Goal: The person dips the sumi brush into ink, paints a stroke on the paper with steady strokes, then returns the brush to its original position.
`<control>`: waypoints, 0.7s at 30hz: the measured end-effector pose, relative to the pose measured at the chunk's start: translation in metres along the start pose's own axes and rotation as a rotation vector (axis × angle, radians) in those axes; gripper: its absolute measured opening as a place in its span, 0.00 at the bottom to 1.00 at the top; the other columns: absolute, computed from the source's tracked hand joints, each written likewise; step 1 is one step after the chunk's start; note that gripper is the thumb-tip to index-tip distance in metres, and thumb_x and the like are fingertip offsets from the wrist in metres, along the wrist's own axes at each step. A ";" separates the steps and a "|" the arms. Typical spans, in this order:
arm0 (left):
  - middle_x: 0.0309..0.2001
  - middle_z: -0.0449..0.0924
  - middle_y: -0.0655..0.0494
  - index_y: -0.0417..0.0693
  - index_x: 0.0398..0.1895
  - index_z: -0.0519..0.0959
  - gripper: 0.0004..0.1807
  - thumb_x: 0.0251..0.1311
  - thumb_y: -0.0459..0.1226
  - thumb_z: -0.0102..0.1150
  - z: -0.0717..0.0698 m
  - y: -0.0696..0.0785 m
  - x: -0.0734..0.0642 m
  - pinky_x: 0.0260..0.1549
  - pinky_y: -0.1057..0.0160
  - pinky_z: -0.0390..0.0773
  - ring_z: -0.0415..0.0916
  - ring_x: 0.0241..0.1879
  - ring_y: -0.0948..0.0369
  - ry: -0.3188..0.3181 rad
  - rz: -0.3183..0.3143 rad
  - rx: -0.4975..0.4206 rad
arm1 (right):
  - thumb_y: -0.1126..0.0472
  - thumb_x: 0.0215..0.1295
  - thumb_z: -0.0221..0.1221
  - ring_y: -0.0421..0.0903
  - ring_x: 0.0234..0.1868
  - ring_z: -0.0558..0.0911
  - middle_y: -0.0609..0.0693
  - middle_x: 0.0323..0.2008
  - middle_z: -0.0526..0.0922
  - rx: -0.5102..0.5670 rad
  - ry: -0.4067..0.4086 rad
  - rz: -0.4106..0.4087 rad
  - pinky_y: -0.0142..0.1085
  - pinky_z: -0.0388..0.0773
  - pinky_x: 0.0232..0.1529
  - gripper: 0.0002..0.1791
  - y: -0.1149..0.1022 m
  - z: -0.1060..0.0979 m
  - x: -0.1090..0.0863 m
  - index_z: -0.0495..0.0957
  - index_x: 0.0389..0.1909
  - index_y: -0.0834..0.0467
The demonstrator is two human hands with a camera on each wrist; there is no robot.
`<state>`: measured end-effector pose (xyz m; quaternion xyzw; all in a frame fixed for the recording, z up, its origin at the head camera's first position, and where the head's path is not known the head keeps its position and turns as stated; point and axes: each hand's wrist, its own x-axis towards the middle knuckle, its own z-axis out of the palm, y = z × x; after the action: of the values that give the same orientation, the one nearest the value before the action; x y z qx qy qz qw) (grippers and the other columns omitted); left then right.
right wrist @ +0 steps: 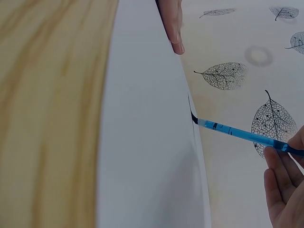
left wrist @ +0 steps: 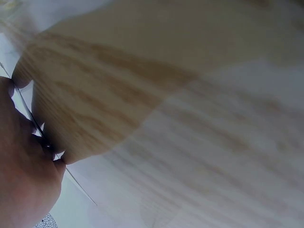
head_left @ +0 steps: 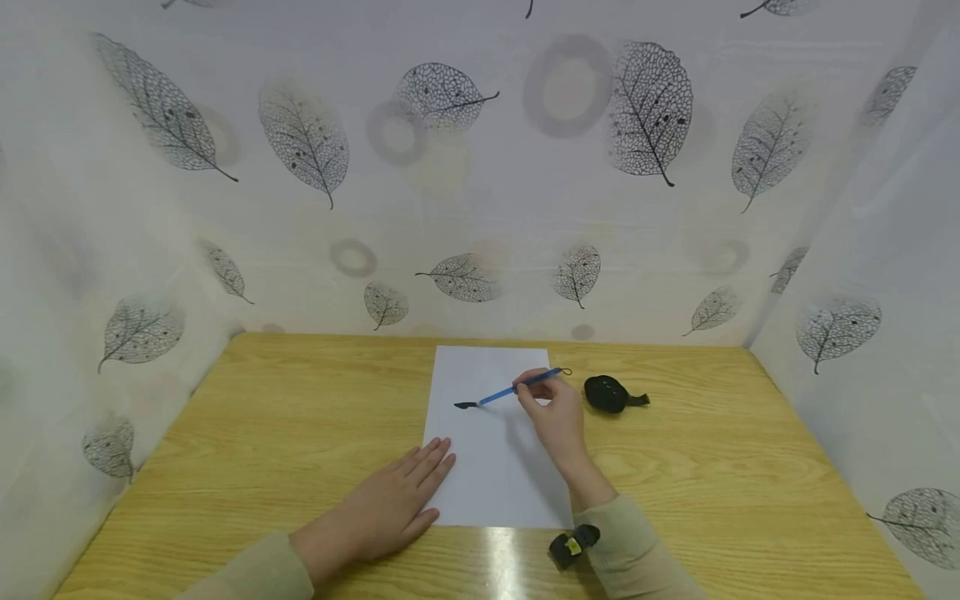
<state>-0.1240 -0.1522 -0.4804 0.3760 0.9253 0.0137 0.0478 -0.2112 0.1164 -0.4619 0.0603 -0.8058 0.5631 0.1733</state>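
My right hand [head_left: 558, 412] pinches a blue-handled paintbrush [head_left: 497, 396] between thumb and fingers, with the looped handle end sticking out past the hand. The brush's black bristles meet a sheet of white paper [head_left: 487, 483], left of the sheet's middle. At the tip, a short dark stroke [right wrist: 189, 102] shows on the paper in the right wrist view. My left hand [head_left: 393, 504] lies flat, fingers straight, its fingertips over the sheet's lower left edge. In the left wrist view, the left hand [left wrist: 28, 161] appears at the left side, dark and close up.
A small black rounded dish [head_left: 605, 394] with a short stem stands right of the sheet. The wooden table [head_left: 300, 417] is enclosed by pale curtains [head_left: 480, 192] with leaf prints. A black device [head_left: 573, 546] with a yellow label sits at the right wrist.
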 end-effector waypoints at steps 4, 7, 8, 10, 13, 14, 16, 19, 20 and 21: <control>0.86 0.51 0.44 0.42 0.85 0.57 0.36 0.83 0.52 0.43 -0.001 0.000 0.000 0.82 0.49 0.63 0.52 0.85 0.50 -0.011 -0.004 -0.014 | 0.70 0.68 0.66 0.48 0.37 0.90 0.59 0.38 0.92 -0.004 0.006 0.004 0.23 0.81 0.37 0.04 0.002 -0.002 0.000 0.89 0.39 0.62; 0.86 0.51 0.44 0.41 0.85 0.56 0.36 0.83 0.51 0.42 -0.002 0.000 0.000 0.82 0.49 0.62 0.52 0.85 0.49 -0.014 -0.003 -0.026 | 0.71 0.67 0.67 0.46 0.35 0.90 0.59 0.37 0.92 -0.013 0.024 -0.014 0.23 0.80 0.35 0.04 0.002 -0.005 0.001 0.89 0.38 0.62; 0.86 0.50 0.43 0.41 0.85 0.56 0.36 0.83 0.51 0.43 -0.002 0.000 -0.001 0.82 0.49 0.62 0.52 0.85 0.49 -0.013 -0.003 -0.028 | 0.71 0.66 0.67 0.44 0.34 0.90 0.59 0.36 0.92 -0.016 0.031 -0.024 0.22 0.81 0.35 0.04 0.003 -0.006 0.001 0.89 0.38 0.63; 0.86 0.51 0.43 0.41 0.85 0.56 0.36 0.83 0.51 0.43 -0.002 0.000 -0.001 0.82 0.49 0.63 0.52 0.85 0.49 -0.010 -0.001 -0.027 | 0.72 0.65 0.67 0.40 0.33 0.89 0.59 0.36 0.92 -0.020 0.044 -0.038 0.21 0.80 0.34 0.03 0.003 -0.007 0.001 0.89 0.37 0.63; 0.86 0.51 0.44 0.41 0.84 0.57 0.36 0.83 0.51 0.43 -0.002 0.000 -0.001 0.82 0.49 0.63 0.52 0.85 0.49 -0.004 0.001 -0.020 | 0.72 0.64 0.67 0.35 0.31 0.87 0.60 0.35 0.92 -0.019 0.060 -0.055 0.21 0.80 0.34 0.03 0.005 -0.009 0.001 0.88 0.36 0.64; 0.86 0.51 0.44 0.41 0.84 0.57 0.36 0.83 0.51 0.43 -0.002 0.000 -0.001 0.82 0.49 0.63 0.53 0.85 0.49 -0.001 0.002 -0.018 | 0.72 0.64 0.67 0.33 0.31 0.86 0.60 0.35 0.92 -0.018 0.063 -0.053 0.21 0.80 0.34 0.03 0.005 -0.010 0.001 0.88 0.36 0.64; 0.86 0.52 0.44 0.41 0.84 0.57 0.36 0.83 0.51 0.43 -0.002 0.001 -0.001 0.81 0.49 0.64 0.53 0.85 0.49 0.001 0.002 -0.018 | 0.72 0.64 0.67 0.32 0.31 0.85 0.60 0.35 0.92 -0.015 0.068 -0.047 0.21 0.80 0.34 0.03 0.006 -0.011 0.001 0.88 0.36 0.65; 0.86 0.52 0.44 0.41 0.84 0.57 0.36 0.83 0.51 0.43 -0.002 0.001 -0.001 0.82 0.50 0.64 0.53 0.85 0.49 0.002 0.003 -0.018 | 0.72 0.64 0.67 0.32 0.31 0.85 0.60 0.36 0.92 -0.016 0.070 -0.028 0.22 0.79 0.33 0.03 0.007 -0.014 0.001 0.88 0.36 0.65; 0.86 0.52 0.44 0.41 0.84 0.57 0.36 0.83 0.51 0.43 -0.002 0.001 -0.001 0.82 0.49 0.64 0.53 0.85 0.49 0.003 0.004 -0.017 | 0.72 0.65 0.67 0.31 0.31 0.85 0.61 0.36 0.92 -0.020 0.071 -0.021 0.22 0.79 0.34 0.03 0.007 -0.015 0.001 0.88 0.37 0.65; 0.86 0.52 0.44 0.41 0.84 0.57 0.36 0.83 0.51 0.43 -0.001 0.001 -0.001 0.82 0.49 0.63 0.53 0.85 0.49 0.003 0.004 -0.017 | 0.72 0.65 0.68 0.31 0.32 0.85 0.60 0.36 0.92 -0.021 0.071 -0.014 0.22 0.79 0.34 0.03 0.007 -0.016 0.001 0.89 0.37 0.64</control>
<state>-0.1228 -0.1525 -0.4788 0.3774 0.9244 0.0224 0.0496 -0.2105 0.1341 -0.4626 0.0441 -0.8047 0.5549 0.2065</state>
